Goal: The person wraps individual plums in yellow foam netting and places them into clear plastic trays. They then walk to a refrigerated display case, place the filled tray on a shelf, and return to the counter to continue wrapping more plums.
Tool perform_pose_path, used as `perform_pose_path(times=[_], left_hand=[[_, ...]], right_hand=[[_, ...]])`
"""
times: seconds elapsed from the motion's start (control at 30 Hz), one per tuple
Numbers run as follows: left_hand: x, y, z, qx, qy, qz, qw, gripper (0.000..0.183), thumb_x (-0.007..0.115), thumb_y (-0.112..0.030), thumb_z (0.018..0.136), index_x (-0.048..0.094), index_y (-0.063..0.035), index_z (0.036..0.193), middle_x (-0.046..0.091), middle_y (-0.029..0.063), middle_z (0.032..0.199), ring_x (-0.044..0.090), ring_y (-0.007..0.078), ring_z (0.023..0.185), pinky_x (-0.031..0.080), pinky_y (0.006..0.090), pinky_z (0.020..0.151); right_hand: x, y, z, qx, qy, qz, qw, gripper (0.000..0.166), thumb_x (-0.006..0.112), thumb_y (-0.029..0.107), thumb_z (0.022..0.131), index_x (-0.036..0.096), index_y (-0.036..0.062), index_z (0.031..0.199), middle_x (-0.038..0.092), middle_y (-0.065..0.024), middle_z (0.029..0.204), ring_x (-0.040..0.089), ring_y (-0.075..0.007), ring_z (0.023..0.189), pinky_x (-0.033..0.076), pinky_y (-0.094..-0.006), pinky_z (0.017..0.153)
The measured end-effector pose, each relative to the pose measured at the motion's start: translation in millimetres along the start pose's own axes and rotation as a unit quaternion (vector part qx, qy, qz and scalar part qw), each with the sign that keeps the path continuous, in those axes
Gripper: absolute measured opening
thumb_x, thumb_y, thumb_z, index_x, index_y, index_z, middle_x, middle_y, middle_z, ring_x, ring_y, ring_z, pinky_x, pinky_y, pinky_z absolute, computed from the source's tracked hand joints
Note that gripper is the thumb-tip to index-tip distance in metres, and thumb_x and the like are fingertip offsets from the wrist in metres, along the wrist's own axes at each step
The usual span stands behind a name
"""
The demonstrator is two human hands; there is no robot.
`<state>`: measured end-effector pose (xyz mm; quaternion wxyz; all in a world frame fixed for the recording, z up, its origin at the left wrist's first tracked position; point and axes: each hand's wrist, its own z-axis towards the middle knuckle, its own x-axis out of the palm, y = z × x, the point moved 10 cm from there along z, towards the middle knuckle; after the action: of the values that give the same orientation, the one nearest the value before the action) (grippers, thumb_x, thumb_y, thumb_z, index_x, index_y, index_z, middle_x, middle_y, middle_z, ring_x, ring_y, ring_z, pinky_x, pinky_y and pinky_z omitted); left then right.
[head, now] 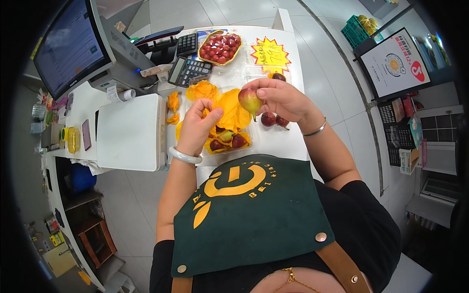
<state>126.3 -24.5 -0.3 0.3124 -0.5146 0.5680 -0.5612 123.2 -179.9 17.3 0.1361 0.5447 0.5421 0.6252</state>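
Note:
My left hand point(203, 122) holds a sheet of yellow-orange tissue paper point(232, 110) by its left side. Between the thumb and fingers of my right hand point(280, 97) is a fig point(250, 99), reddish above and green towards its stem, which points down beside the paper. Beneath the paper, a clear plastic container point(242, 149) holds several figs wrapped partly in the same tissue. Two dark red figs point(268, 119) lie on the white counter below my right hand, and another fig point(279, 76) lies beyond it. Crumpled tissue point(202, 91) sits behind my left hand.
A basket of red fruit point(220, 47) under clear wrap stands at the counter's far side, beside calculators point(189, 71) and a yellow price sign point(270, 54). Empty clear containers point(226, 78) lie nearer. To the left are a white weighing scale point(128, 132) and a monitor point(73, 44).

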Motion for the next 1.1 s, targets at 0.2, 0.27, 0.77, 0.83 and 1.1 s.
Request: perform_pose_path(times=[0.2, 0.27, 0.77, 0.83, 1.1], left_hand=[[-14, 15, -4, 0.01, -0.032, 0.044, 0.998, 0.013, 0.062, -0.015, 0.089, 0.057, -0.0033, 0.094, 0.058, -0.0013, 0.084, 0.051, 0.0042, 0.075, 0.044, 0.0189, 0.069], [-19, 14, -6, 0.036, -0.059, 0.086, 0.994, 0.014, 0.061, -0.013, 0.089, 0.056, -0.0019, 0.097, 0.058, -0.0009, 0.087, 0.052, 0.0051, 0.077, 0.045, 0.0194, 0.07], [7, 33, -41, -0.031, 0.007, -0.084, 0.996, 0.048, 0.06, -0.025, 0.091, 0.038, -0.0018, 0.127, 0.061, 0.0072, 0.102, 0.059, 0.0118, 0.092, 0.047, 0.0237, 0.085], [9, 50, -43, -0.08, 0.047, -0.104, 0.99, 0.051, 0.06, -0.026, 0.091, 0.039, -0.0003, 0.129, 0.058, 0.0091, 0.113, 0.058, 0.0143, 0.103, 0.046, 0.0267, 0.09], [7, 90, -57, -0.134, 0.083, -0.076, 0.985, 0.039, 0.054, -0.024, 0.094, 0.045, 0.0006, 0.123, 0.06, 0.0072, 0.107, 0.059, 0.0122, 0.097, 0.045, 0.0245, 0.087]], right_hand=[[-7, -3, 1, 0.0, -0.047, -0.03, 0.998, 0.036, 0.056, 0.014, 0.091, 0.049, -0.0044, 0.121, 0.056, -0.0124, 0.116, 0.061, -0.0169, 0.099, 0.056, -0.0274, 0.077], [-1, -7, -1, -0.006, -0.015, 0.02, 1.0, 0.038, 0.058, 0.014, 0.09, 0.049, -0.0026, 0.123, 0.054, -0.0105, 0.119, 0.06, -0.0152, 0.1, 0.056, -0.027, 0.076], [50, -8, -9, -0.156, -0.116, -0.573, 0.796, 0.062, 0.075, 0.028, 0.075, 0.048, 0.0063, 0.126, 0.062, -0.0088, 0.099, 0.055, -0.0135, 0.073, 0.048, -0.0255, 0.066], [58, -12, -13, -0.182, -0.122, -0.598, 0.771, 0.082, 0.08, 0.033, 0.066, 0.04, 0.0095, 0.134, 0.061, -0.01, 0.096, 0.056, -0.0204, 0.077, 0.048, -0.0304, 0.071], [57, -45, -12, -0.171, -0.063, -0.692, 0.699, 0.056, 0.081, 0.033, 0.065, 0.061, 0.0058, 0.11, 0.063, -0.0082, 0.094, 0.057, -0.0259, 0.085, 0.046, -0.0356, 0.076]])
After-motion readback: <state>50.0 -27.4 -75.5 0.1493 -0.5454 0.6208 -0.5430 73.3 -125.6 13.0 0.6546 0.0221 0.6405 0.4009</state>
